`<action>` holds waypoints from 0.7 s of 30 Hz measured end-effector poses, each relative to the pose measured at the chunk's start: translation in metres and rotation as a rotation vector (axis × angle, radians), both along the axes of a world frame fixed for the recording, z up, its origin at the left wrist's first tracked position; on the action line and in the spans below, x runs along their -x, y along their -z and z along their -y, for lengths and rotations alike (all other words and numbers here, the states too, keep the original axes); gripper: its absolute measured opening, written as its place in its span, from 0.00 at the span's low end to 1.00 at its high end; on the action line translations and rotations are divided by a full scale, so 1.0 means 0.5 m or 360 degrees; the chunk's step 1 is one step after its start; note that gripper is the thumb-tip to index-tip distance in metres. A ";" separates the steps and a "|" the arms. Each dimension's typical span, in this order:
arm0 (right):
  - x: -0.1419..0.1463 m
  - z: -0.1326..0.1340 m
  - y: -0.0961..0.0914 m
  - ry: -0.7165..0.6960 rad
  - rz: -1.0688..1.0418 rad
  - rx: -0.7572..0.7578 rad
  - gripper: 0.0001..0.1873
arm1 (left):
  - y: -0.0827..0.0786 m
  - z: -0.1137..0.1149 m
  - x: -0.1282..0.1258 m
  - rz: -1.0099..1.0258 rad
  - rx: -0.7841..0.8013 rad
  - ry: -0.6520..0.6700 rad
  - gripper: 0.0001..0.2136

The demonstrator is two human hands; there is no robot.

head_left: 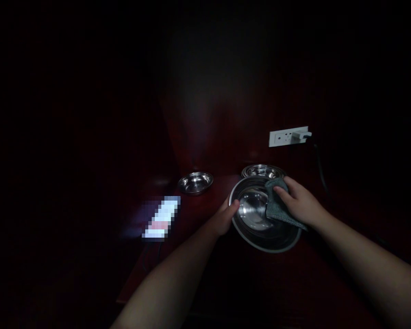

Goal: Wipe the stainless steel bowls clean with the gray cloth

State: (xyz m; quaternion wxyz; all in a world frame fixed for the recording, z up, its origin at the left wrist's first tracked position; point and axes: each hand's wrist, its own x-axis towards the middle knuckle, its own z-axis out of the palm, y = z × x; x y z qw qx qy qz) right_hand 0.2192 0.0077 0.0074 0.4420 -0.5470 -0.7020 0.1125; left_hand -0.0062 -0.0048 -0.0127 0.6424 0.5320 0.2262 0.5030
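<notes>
A shiny steel bowl (255,212) is held up, tilted so that its inside faces me. My left hand (224,217) grips its left rim, thumb over the edge and the other fingers hidden behind. A grey-green cloth (276,203) is pinched in my right hand (299,201) and laid over the bowl's right rim, with part of it inside. Just behind the bowl stand stacked steel dishes (263,171), partly covered by it. Farther left, a smaller steel dish (196,183) sits by itself on the dark red table (133,278).
A lit phone-like screen (162,219), blurred out, glows left of my left arm, with a thin cable below it. On the back wall is a white socket plate (284,137) with a plug (300,135) and a cord hanging down at right. Surroundings are very dark.
</notes>
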 end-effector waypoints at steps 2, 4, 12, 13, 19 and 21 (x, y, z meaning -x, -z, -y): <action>0.000 -0.001 0.000 -0.0008 0.0009 -0.0013 0.09 | 0.001 0.000 0.000 -0.0006 -0.0009 0.0003 0.30; -0.001 -0.003 0.000 -0.0016 0.0014 -0.0024 0.08 | 0.002 -0.001 0.000 -0.0004 -0.0021 0.0017 0.29; -0.007 -0.008 0.003 -0.0034 0.0071 0.0058 0.08 | -0.007 0.003 -0.003 -0.0005 -0.0023 0.0033 0.29; -0.007 -0.008 0.004 -0.0034 0.0082 0.0075 0.08 | -0.008 0.003 -0.004 -0.0004 -0.0023 0.0037 0.29; -0.008 -0.013 0.013 -0.0050 0.0095 0.0082 0.09 | -0.007 -0.003 -0.006 -0.0045 -0.0053 0.0051 0.28; -0.009 -0.016 0.017 -0.0046 0.0080 0.0092 0.09 | -0.006 -0.005 -0.005 -0.0065 -0.0049 0.0067 0.28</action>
